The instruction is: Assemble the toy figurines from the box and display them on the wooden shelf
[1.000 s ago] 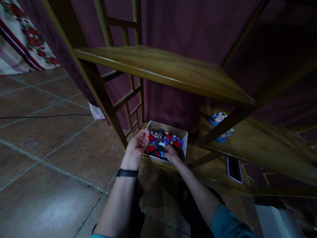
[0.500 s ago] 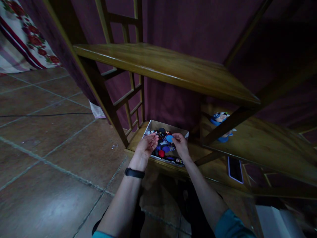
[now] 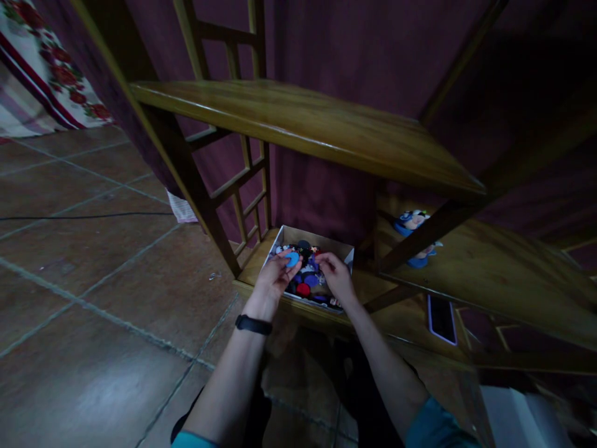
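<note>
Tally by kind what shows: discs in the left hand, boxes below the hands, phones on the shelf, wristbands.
Blue disc in the left hand: 1
Box: 1
Phone: 1
Dark wristband: 1
Total: 4

Left hand [image 3: 275, 274] palm up, slightly cupped; right hand [image 3: 338, 278] near, angled inward
</note>
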`<state>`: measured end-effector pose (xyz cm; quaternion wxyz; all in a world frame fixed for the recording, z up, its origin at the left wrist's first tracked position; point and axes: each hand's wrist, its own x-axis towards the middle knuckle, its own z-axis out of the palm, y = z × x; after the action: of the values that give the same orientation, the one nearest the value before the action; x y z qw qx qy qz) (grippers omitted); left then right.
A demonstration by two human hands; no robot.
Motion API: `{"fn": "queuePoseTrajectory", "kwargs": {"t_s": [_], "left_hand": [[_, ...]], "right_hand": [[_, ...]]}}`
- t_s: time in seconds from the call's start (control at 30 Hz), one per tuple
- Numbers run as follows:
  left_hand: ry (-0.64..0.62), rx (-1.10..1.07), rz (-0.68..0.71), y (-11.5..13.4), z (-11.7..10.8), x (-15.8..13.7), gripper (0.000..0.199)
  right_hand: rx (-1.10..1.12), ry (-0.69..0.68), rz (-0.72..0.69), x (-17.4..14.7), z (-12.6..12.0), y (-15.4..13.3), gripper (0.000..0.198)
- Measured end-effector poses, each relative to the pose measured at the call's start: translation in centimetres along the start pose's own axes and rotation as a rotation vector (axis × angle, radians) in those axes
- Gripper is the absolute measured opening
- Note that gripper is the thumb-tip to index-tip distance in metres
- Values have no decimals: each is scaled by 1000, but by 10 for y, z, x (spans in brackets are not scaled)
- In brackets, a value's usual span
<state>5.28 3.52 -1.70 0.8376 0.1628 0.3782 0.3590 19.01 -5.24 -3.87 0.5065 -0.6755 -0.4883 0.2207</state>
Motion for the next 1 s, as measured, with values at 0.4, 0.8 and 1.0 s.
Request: {"fn": "queuePoseTrajectory", "kwargs": {"t_s": [0.4,0.8,1.0], "left_hand": [[46,-74,-12,14,-5,5,23],[75,-7,19,12,-3,7,24],[37,21,23,13,-6,4,30]], "right_hand": [[-412,-157,258,-4,-12,35,27],[-619,-247,-93,5,34,25,46],[-640,-155,14,0,34,27,35]]}}
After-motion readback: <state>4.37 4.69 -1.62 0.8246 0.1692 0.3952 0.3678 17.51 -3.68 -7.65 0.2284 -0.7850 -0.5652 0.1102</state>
